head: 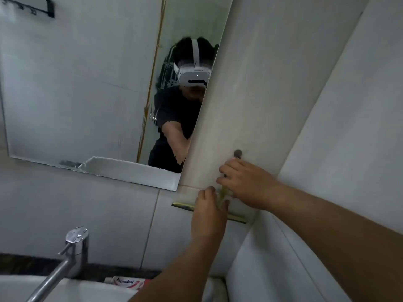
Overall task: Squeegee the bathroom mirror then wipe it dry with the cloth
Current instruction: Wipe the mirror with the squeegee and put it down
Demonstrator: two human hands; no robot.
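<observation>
The bathroom mirror (pixel 87 94) hangs on the tiled wall at upper left. A yellow-green squeegee (pixel 185 206) hangs against the wall tiles just right of the mirror's lower corner, its blade level and its handle pointing up toward a round wall hook (pixel 238 153). My left hand (pixel 208 216) lies over the middle of the squeegee where blade meets handle. My right hand (pixel 244 184) closes around the top of the handle just under the hook. No cloth is in view.
A chrome faucet (pixel 72 251) stands over the white sink (pixel 91 290) at lower left. A toothpaste tube (pixel 125 282) lies on the dark counter behind the sink. A black rack (pixel 32 6) is mounted at top left. A wall corner rises at right.
</observation>
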